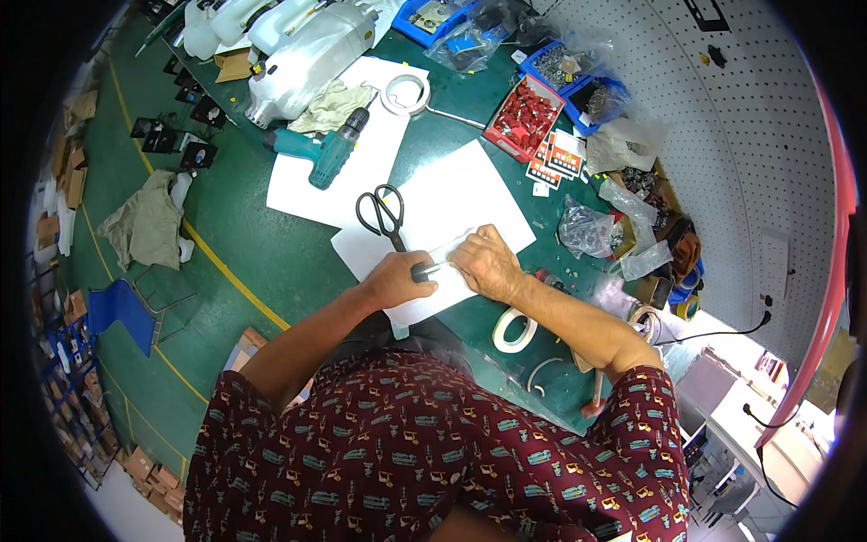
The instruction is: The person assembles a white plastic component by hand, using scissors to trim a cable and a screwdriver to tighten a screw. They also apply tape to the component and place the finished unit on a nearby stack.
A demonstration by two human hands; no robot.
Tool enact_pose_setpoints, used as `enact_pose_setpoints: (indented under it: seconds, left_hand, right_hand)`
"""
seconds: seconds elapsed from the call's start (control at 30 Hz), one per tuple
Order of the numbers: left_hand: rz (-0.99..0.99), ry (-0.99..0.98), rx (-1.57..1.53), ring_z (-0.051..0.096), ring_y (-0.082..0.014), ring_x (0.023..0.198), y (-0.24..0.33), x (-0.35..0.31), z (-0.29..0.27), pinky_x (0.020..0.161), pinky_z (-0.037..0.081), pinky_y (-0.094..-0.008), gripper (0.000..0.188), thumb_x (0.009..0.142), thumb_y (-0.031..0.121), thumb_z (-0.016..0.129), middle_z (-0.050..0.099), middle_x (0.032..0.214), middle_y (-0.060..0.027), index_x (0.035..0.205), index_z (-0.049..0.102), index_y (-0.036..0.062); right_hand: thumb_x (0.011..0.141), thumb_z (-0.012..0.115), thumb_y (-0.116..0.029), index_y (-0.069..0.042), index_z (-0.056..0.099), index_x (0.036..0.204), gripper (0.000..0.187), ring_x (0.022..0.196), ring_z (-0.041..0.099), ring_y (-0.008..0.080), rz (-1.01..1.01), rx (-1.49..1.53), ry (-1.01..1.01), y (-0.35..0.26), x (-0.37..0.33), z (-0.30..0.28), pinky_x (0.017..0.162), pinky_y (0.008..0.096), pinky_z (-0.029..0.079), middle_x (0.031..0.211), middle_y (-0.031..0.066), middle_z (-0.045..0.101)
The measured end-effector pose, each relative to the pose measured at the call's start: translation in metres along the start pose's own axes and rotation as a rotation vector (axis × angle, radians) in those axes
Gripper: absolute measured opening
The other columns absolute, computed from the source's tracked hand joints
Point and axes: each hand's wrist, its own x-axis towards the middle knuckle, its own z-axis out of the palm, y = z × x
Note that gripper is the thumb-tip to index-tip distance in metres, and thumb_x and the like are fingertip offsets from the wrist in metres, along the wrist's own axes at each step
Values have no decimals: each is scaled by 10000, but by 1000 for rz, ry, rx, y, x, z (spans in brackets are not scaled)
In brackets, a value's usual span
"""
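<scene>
Over white paper sheets on the green tabletop, my two hands work close together. My left hand is closed round a short black-handled tool, whose bright metal end points toward the right hand. My right hand is closed, its fingertips pinching beside that metal end. What it pinches looks thin and pale, and my fingers hide most of it. Black-handled scissors lie just beyond my left hand, their loops pointing away from me; the blades are mostly hidden.
A teal power drill and a tape roll lie at the far left, near translucent plastic jugs. Farther right stand a box of red parts and blue bins. A white tape roll sits by my right forearm.
</scene>
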Motion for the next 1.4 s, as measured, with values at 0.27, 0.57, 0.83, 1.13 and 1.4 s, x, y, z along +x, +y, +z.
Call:
enact_pose_setpoints:
  seconds: [0.27, 0.57, 0.83, 1.13, 1.4]
  left_hand:
    - [-7, 8, 23, 657, -282, 671, 4, 5, 3, 664, 513, -400, 343, 805, 284, 793, 656, 737, -147, 986, 683, 15]
    - [-110, 10, 87, 696, -388, 847, 9, 5, 5, 763, 543, -491, 373, 798, 374, 757, 707, 880, -168, 957, 685, 45]
    - [-24, -46, -37, 614, -190, 728, -3, 4, -7, 675, 483, -379, 347, 904, 270, 712, 627, 797, -70, 1141, 595, 45]
    - [-108, -292, -132, 626, -161, 878, -13, -2, -25, 735, 530, -328, 506, 1008, 269, 651, 646, 1021, -104, 1400, 443, 26]
    - [27, -223, 107, 673, -145, 892, 4, -4, -25, 779, 566, -297, 491, 936, 223, 779, 679, 1019, -97, 1326, 609, -22]
  right_hand:
    - [833, 706, -90, -84, 738, 917, 90, 824, 621, 242, -11, -7, -71, 5, 1, -1, 896, 414, 413, 780, 63, 643]
    - [853, 718, -118, -80, 740, 926, 86, 810, 612, 241, -30, 6, -83, 5, 1, 2, 880, 409, 415, 754, 59, 615]
    - [840, 755, -301, -99, 725, 900, 214, 920, 644, 247, 27, -81, -119, -7, 2, -7, 939, 434, 407, 876, 69, 681]
    - [848, 739, -38, -16, 634, 1114, 287, 936, 618, 237, 946, 74, 1073, -90, -33, 32, 847, 374, 490, 989, 109, 634]
    - [939, 761, -203, 79, 434, 1374, 613, 1176, 642, 259, 1351, 1183, 1368, -152, -10, 123, 994, 369, 524, 1276, 235, 640]
